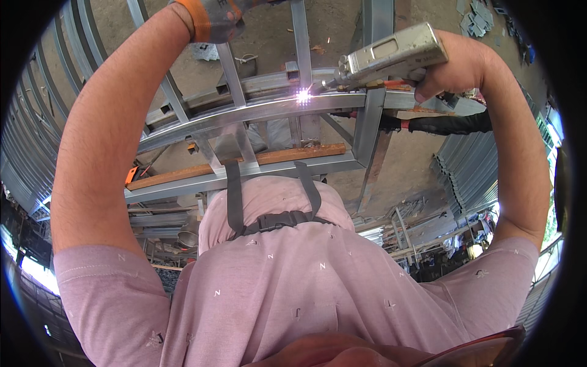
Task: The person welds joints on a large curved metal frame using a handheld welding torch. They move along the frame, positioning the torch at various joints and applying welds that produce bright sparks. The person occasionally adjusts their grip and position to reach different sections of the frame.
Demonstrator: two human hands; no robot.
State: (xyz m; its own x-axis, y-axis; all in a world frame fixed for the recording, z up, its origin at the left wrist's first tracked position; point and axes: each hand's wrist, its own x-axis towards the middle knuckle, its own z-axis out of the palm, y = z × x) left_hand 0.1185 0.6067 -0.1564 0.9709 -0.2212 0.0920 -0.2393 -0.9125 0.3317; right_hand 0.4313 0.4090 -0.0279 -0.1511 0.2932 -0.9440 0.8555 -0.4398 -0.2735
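Note:
My bare right hand [455,67] is closed round a metal-bodied welding gun [391,56], whose nozzle points left and down at the steel frame. At its tip a bright white-violet spark glows on a square steel tube [257,111], close to an upright bar [301,43]. My left hand [217,19], in a grey and orange glove, is at the top edge above the frame's bars. Its fingers are mostly cut off by the picture's edge, so whether it grips anything cannot be seen.
A brown bar [244,165] lies along the frame's near tube, by my waist. A black hose [449,124] runs below the right side. Ribbed metal sheets [471,171] stand at right, curved-looking steel bars [36,116] at left. Scrap plates [478,19] lie on the floor.

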